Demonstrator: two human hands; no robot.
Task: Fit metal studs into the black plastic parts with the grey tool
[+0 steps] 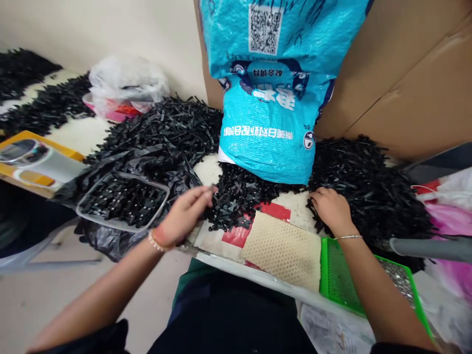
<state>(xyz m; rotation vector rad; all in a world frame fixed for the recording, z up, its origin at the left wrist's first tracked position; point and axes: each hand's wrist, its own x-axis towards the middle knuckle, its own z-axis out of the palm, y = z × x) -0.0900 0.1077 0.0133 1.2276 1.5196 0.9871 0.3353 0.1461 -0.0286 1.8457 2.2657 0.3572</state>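
My left hand [190,209] is pinched at the left edge of a small pile of black parts [236,196], with a small dark piece between thumb and finger. My right hand [330,206] has its fingers curled at the left edge of a larger black pile [368,187]; what they hold, if anything, is hidden. Between the hands, a beige honeycomb-patterned pad [283,248] lies over red and white paper. A green basket [341,275] with small shiny metal pieces sits partly beneath my right forearm. The blue woven sack [269,132] rests behind the small pile.
A clear tub [123,228] of black parts stands on black plastic at left. Behind it rises another black heap [165,128]. A white mug [47,164] lies on a yellow tray at far left. A grey tube [427,247] juts in from the right.
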